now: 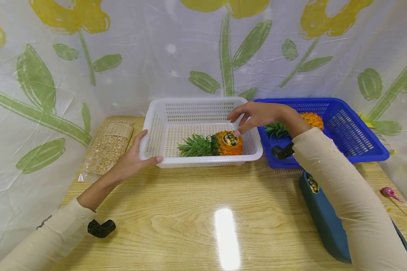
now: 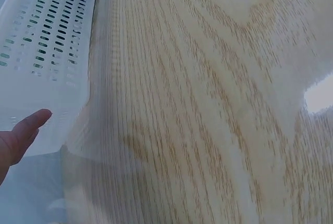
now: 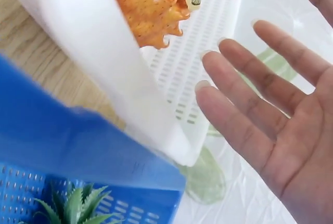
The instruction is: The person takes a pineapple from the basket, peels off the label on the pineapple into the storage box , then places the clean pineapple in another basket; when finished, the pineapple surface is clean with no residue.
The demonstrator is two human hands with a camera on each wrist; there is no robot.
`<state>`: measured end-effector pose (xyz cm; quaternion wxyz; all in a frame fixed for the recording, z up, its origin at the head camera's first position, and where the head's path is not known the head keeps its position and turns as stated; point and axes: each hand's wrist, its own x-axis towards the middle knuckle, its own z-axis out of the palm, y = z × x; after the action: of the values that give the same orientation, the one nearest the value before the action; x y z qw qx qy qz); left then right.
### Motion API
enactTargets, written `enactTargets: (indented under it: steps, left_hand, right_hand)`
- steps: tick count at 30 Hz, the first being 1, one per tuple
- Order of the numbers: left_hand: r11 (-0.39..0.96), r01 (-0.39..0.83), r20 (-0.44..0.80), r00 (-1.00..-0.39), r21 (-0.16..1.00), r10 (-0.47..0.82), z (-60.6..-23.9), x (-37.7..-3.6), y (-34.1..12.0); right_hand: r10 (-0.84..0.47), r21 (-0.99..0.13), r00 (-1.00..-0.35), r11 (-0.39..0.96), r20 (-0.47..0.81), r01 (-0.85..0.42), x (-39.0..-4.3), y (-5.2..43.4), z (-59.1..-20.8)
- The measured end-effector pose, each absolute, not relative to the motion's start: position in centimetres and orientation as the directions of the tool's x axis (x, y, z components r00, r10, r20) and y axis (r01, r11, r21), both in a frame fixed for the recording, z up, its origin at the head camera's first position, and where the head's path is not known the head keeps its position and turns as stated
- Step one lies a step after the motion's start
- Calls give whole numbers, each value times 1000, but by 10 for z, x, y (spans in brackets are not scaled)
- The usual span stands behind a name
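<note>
A white plastic basket stands at the back of the table. My left hand grips its front left corner, with the thumb on the front side and the fingers along the left side. In the basket lies a pineapple with an orange body, a dark round label and green leaves pointing left. Above the pineapple's body hovers my right hand, its fingers loosely spread and holding nothing. The right wrist view shows that palm apart from the fruit.
Right of the white basket, a blue basket holds another pineapple, partly behind the right forearm. A dark teal container lies under that arm. A wrapped lollipop is at the right edge, and a bag of pale kernels at the left.
</note>
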<state>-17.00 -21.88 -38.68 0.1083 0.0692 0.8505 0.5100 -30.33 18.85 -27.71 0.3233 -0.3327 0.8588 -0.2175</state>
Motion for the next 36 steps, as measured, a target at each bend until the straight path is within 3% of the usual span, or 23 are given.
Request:
enactTargets:
  steps: [12,26,36]
  left_hand:
    - [464,8,-113,-966,886,233,-385,-170,-218]
    - [476,3,-123,-964,880,235,-385,-169,-218]
    - [475,7,-124,-962,880,243,-384,-169,-219]
  right_hand:
    - [-632,-524,-517,772,-577,-359,-312,168,-283]
    - [-623,-449,-469,780,-626,-436,-310,142,-290]
    - [-611,-468,-447,790,-653,-396,-310,142,-289]
